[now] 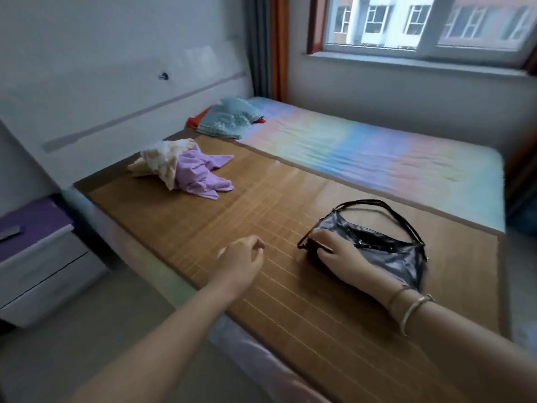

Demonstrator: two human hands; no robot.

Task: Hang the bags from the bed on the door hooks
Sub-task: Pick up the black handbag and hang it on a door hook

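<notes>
Color rundown: the handbag is glossy black with a thin black strap. It sits on a bamboo mat that's tan-brown with fine pale lines running across it. The sheet is pastel rainbow stripes, pink to yellow to blue. The pillow is teal over something red. The crumpled clothes are lilac and cream. The nightstand is purple on top, white drawers. The curtains are grey and orange.
</notes>
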